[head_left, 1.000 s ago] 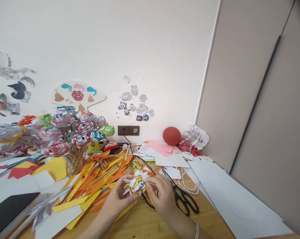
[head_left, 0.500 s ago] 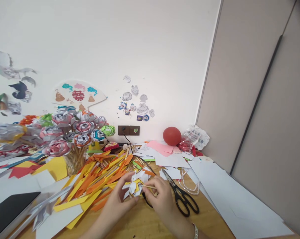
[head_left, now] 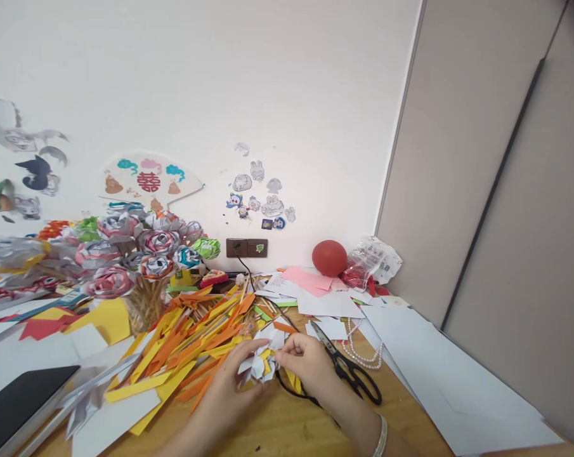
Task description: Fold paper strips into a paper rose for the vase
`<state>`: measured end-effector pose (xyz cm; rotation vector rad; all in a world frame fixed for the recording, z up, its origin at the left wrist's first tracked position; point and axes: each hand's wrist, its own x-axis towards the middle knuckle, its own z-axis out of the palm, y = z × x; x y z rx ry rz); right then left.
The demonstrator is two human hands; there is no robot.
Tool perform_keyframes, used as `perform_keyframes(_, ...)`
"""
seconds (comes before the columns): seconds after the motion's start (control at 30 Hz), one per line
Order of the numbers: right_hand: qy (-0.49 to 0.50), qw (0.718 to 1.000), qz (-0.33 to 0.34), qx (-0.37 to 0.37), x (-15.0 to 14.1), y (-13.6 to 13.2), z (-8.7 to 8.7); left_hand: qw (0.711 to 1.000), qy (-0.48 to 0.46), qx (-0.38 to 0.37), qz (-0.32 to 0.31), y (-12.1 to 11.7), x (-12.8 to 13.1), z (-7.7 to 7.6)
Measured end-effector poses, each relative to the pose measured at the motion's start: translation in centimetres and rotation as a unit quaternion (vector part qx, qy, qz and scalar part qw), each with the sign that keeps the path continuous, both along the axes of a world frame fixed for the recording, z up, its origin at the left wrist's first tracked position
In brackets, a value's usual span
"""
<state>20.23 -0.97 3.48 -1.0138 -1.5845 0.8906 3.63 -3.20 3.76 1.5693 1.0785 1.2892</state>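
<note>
A white and yellow paper flower (head_left: 264, 363) is held low over the wooden table, in front of the heap of strips. My left hand (head_left: 234, 374) curls around its left side, fingers behind and thumb in front. On the right, my right hand (head_left: 306, 358) pinches the flower's edge between thumb and finger; the exact spot is hidden by the fingertips. Beneath my right hand a yellow paper piece (head_left: 293, 382) and a dark cable (head_left: 291, 395) show. Black-handled scissors (head_left: 348, 368) lie just right of that hand.
Orange and yellow paper strips (head_left: 186, 336) are heaped left of centre. Behind them stands a bunch of paper flowers (head_left: 158, 241). White sheets (head_left: 448, 381) cover the right side, a bead string (head_left: 363, 362) beside them. A red balloon (head_left: 329, 258) rests near the wall; a dark tablet-like slab (head_left: 25, 400) lies left.
My right hand has turned and moved slightly up, its fingers now at the flower's edge. The thin wooden stick seen in its fingers earlier no longer shows. The flower has tilted.
</note>
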Motion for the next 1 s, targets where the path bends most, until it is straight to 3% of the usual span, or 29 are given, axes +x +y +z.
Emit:
perform_keyframes(0.1,-0.010,0.999,0.018,-0.050,0.5,0.4,-0.3,1.000,0.014,0.017,-0.001,-0.1,0.1,-0.1)
perform_keyframes(0.23,-0.067,0.992,-0.071,0.081,1.4,-0.1,0.9,0.998,-0.045,-0.043,-0.014,0.2,0.2,0.5)
perform_keyframes(0.43,-0.178,0.952,0.036,0.245,2.3,-1.2,2.4,0.989,-0.077,-0.088,-0.086,1.3,-0.4,0.0)
perform_keyframes(0.6,-0.207,0.930,0.033,0.302,2.0,-1.0,1.8,0.985,-0.065,-0.113,-0.115,1.3,-0.6,0.1)
perform_keyframes(0.83,-0.198,0.941,0.033,0.273,1.7,-1.3,1.9,0.985,-0.034,-0.115,-0.128,1.2,-0.7,0.3)
perform_keyframes(1.0,-0.157,0.978,0.019,0.137,1.3,-1.6,2.1,0.988,-0.025,-0.096,-0.115,1.0,-0.6,0.2)
